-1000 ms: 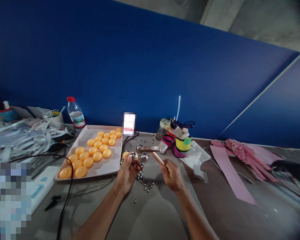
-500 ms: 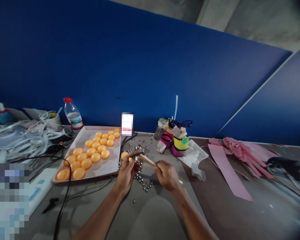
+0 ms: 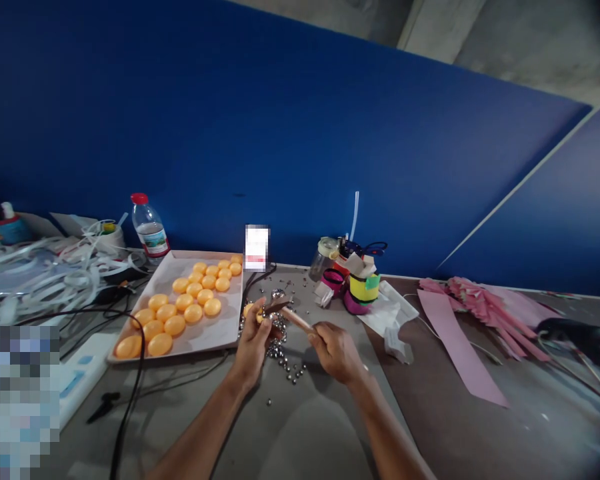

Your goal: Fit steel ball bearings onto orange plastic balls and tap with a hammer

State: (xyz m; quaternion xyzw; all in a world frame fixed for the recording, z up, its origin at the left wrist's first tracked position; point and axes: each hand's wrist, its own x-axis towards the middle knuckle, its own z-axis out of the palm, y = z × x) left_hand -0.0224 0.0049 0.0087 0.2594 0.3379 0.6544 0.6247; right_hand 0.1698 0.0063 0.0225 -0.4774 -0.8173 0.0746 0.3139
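My right hand (image 3: 336,350) is wrapped round the pale wooden handle of a small hammer (image 3: 299,321). Its dark head lies crosswise, close to the fingertips of my left hand (image 3: 253,350). Those fingers are pinched on a small yellow-orange piece (image 3: 260,316), largely covered by them. Just behind the left hand an orange ball (image 3: 247,310) shows in part. Shiny silver beads (image 3: 283,360) are scattered on the table beneath and between both hands.
Left of my hands stands a white tray (image 3: 220,337) with rows of orange balls. A water bottle (image 3: 150,230), a blurred-out screen (image 3: 257,248) and a glass jar (image 3: 324,260) line the back. Pink strips (image 3: 465,353) lie right; black cable (image 3: 137,380) crosses left.
The hammer's head has shifted slightly right, away from the left fingers, and more of the yellow-orange piece shows. Both hands keep their grips; the whole view has moved slightly.
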